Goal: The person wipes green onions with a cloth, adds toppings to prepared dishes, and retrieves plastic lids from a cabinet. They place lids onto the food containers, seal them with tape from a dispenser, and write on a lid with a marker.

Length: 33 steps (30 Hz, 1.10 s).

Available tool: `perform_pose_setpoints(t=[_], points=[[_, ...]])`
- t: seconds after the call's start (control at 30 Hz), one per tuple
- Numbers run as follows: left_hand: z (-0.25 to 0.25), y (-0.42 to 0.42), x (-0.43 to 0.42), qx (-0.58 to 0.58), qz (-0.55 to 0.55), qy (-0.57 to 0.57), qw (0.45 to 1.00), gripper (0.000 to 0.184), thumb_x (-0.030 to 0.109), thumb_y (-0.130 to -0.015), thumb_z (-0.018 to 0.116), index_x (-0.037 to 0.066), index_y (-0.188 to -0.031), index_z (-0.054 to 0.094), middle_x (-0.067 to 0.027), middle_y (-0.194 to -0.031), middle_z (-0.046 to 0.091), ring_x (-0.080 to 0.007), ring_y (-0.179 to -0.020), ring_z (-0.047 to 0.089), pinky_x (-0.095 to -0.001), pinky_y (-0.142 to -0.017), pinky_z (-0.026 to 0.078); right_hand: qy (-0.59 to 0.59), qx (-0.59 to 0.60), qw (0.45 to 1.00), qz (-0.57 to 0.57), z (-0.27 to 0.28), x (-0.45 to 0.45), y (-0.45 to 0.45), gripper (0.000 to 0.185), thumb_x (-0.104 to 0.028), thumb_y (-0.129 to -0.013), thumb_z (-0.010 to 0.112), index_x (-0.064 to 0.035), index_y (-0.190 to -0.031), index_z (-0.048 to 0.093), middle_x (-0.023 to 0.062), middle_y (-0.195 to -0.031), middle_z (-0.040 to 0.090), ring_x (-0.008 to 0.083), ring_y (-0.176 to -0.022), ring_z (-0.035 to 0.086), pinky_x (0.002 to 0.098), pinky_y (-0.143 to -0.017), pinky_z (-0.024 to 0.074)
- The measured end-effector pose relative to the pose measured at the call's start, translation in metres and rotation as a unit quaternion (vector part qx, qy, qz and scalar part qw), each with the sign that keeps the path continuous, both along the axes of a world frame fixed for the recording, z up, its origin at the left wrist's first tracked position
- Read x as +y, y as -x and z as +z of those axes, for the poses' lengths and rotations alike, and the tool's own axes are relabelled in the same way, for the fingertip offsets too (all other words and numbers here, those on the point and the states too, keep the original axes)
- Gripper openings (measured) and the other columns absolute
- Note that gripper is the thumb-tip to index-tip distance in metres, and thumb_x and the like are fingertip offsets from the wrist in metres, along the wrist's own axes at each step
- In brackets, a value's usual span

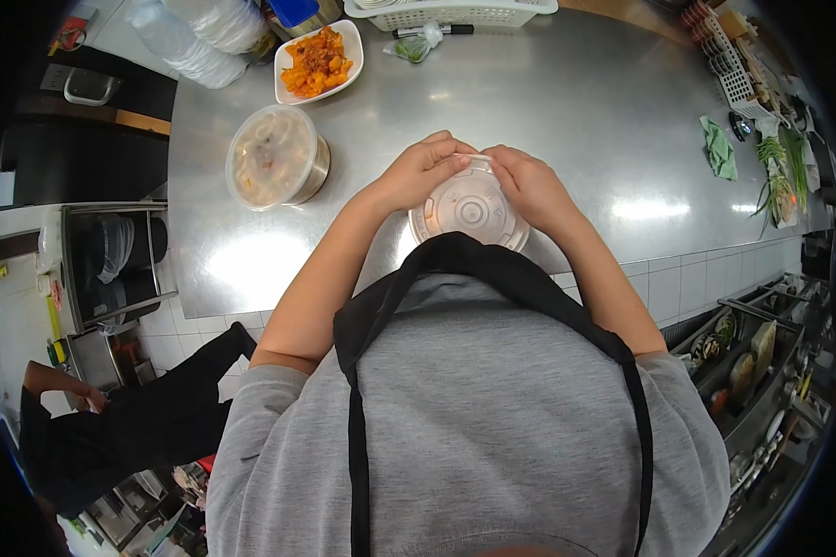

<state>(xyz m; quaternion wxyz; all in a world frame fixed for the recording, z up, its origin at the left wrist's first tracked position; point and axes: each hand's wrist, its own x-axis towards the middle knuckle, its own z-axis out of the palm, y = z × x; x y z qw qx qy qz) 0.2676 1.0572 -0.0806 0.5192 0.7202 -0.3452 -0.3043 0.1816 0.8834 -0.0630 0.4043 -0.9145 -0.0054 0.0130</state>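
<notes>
A round plastic container with a translucent lid (471,212) sits at the steel counter's near edge, close against my body. My left hand (424,174) is closed on the far left part of its rim, with the thumb on the lid. Across from it, my right hand (529,188) grips the far right part of the same rim. The fingertips of both hands nearly meet at the far edge. My apron hides the container's near side. To the left stands another round lidded tub (277,158) with pale food inside, touched by neither hand.
A white bowl of orange-red food (320,63) is at the back left, near stacked plastic lids or cups (190,42). A white basket (450,13), a marker (437,30) and a small tied bag (414,45) lie behind. A green cloth (718,148) rests right. Another person (130,418) stands left.
</notes>
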Motion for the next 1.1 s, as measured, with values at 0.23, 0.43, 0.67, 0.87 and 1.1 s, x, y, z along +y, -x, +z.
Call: perform_pose_setpoints(t=[0.23,0.43,0.67,0.87,1.1], points=[[-0.008,0.025,0.005,0.136,0.151,0.118,0.972,0.02,0.009,-0.084,0.051,0.001,-0.102,0.056,-0.0058,-0.097,0.056,-0.0127,-0.093,0.053,-0.0239,-0.081,0.041,-0.025,-0.05,0.998,-0.014,-0.004,0.009,-0.002,0.02,-0.021,-0.085,0.048,-0.0046,-0.09,0.057,0.0121,-0.086,0.059,0.0289,-0.081,0.057,0.0358,-0.071,0.045],[-0.01,0.028,0.013,0.165,0.145,0.101,0.97,0.022,0.005,-0.085,0.046,0.0,-0.106,0.052,-0.0049,-0.099,0.056,-0.0099,-0.09,0.052,-0.0229,-0.079,0.042,-0.015,-0.094,0.995,-0.023,-0.003,0.011,0.0,0.018,-0.019,-0.084,0.05,-0.0041,-0.09,0.058,0.0107,-0.084,0.06,0.0269,-0.077,0.058,0.0336,-0.069,0.0462],[-0.002,0.017,0.011,0.108,0.1,0.049,0.988,0.023,0.005,-0.083,0.046,0.0,-0.105,0.053,-0.0032,-0.098,0.056,-0.0093,-0.088,0.051,-0.023,-0.078,0.042,-0.024,-0.121,0.992,-0.031,-0.007,0.011,0.001,0.016,-0.014,-0.083,0.053,-0.0014,-0.088,0.06,0.0114,-0.081,0.061,0.0241,-0.073,0.058,0.0304,-0.067,0.0454],[0.001,0.011,0.01,0.038,0.068,0.011,0.997,0.026,0.008,-0.075,0.046,0.001,-0.097,0.059,-0.0076,-0.092,0.057,-0.0155,-0.086,0.055,-0.0266,-0.076,0.044,-0.032,-0.125,0.991,-0.029,-0.006,0.011,0.003,0.015,-0.013,-0.083,0.054,-0.0013,-0.088,0.061,0.0112,-0.082,0.061,0.024,-0.073,0.059,0.0299,-0.066,0.0456],[0.001,0.007,0.007,-0.001,0.027,-0.001,1.0,0.03,0.007,-0.075,0.043,0.002,-0.1,0.058,-0.0069,-0.091,0.052,-0.0155,-0.086,0.052,-0.0266,-0.077,0.041,-0.041,-0.16,0.985,-0.049,-0.004,0.013,0.006,0.012,-0.011,-0.081,0.056,-0.0018,-0.088,0.061,0.0095,-0.078,0.059,0.0206,-0.07,0.057,0.0277,-0.062,0.0447]])
